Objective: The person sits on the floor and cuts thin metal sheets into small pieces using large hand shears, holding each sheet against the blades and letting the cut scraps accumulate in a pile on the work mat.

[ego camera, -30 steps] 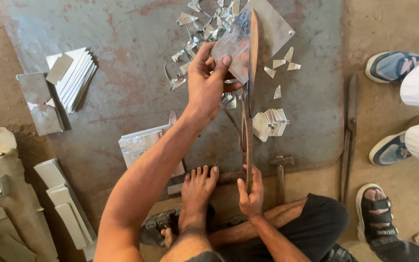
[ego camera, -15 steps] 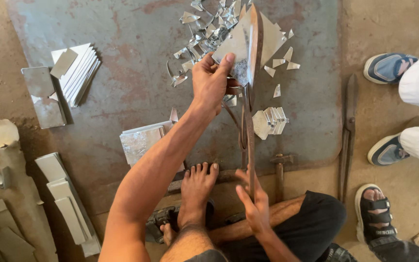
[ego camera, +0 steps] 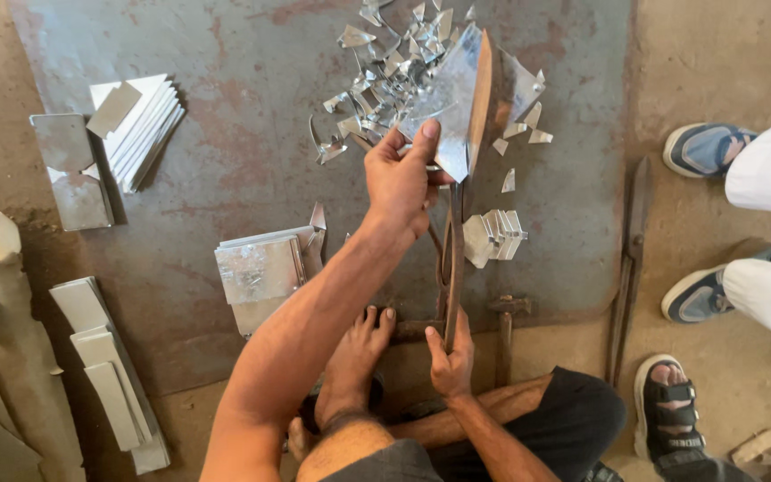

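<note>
Here the left hand (ego camera: 402,178) is closed on a shiny metal sheet piece (ego camera: 450,107), thumb lying flat on its face and fingers curled under its lower edge, holding it tilted against the blade of the long floor shears (ego camera: 473,116). The sheet sits at about 1 o'clock from that hand, touching the blade along its right edge. The right hand (ego camera: 451,355), at 6 o'clock from the left, is wrapped tight around the lower handle of the shears, which runs up almost straight between the two hands. A bare foot (ego camera: 356,357) rests just beside the right hand, at its 9 o'clock, toes near the base of the shears.

Outward from the sheet, a heap of bright offcuts (ego camera: 385,62) lies at 11 o'clock on the grey metal floor plate (ego camera: 252,134), and a few small triangles are scattered at 3 o'clock of the blade. A small stack of cut pieces (ego camera: 493,236) lies just right of the handle. A hammer (ego camera: 503,335) lies near the right hand at 2 o'clock. A pile of rectangular sheets (ego camera: 261,268) sits at 8 o'clock of the left hand, and another fanned stack (ego camera: 140,120) lies well apart at 9 o'clock. A second pair of shears (ego camera: 631,259) lies on the floor at 3 o'clock, near another person's blue shoes (ego camera: 702,147)
</note>
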The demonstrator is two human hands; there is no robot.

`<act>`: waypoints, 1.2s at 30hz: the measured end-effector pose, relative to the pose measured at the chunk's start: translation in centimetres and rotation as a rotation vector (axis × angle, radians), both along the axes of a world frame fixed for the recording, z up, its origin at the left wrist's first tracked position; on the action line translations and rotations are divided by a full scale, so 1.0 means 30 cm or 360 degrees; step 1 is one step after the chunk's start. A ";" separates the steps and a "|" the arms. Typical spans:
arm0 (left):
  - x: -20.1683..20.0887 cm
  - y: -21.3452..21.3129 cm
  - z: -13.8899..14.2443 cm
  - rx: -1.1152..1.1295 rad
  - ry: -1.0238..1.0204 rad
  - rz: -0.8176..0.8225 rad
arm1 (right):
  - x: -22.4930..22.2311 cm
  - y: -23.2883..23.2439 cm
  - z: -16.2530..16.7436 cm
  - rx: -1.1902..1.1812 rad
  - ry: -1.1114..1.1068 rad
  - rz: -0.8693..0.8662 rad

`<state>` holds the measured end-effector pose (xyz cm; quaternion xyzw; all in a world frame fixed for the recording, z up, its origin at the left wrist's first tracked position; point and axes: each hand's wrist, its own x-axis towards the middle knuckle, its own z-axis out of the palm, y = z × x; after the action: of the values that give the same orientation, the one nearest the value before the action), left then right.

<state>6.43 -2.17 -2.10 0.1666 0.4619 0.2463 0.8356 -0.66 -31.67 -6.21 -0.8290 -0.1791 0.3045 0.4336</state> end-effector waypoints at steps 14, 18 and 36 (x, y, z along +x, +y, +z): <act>-0.037 -0.029 -0.021 0.0250 0.0089 -0.0114 | -0.017 -0.013 0.147 -0.0142 0.0398 -0.0056; -0.029 -0.028 -0.001 0.0028 0.0017 -0.0077 | 0.011 0.018 0.093 0.0051 0.0257 0.0106; -0.015 -0.046 -0.034 -0.0248 -0.0178 0.0038 | 0.024 0.005 -0.080 0.0105 -0.0224 0.0067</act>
<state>5.98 -3.56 -3.11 0.0814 0.4343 0.2285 0.8675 0.06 -31.51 -8.61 -0.8297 -0.2365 0.2484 0.4404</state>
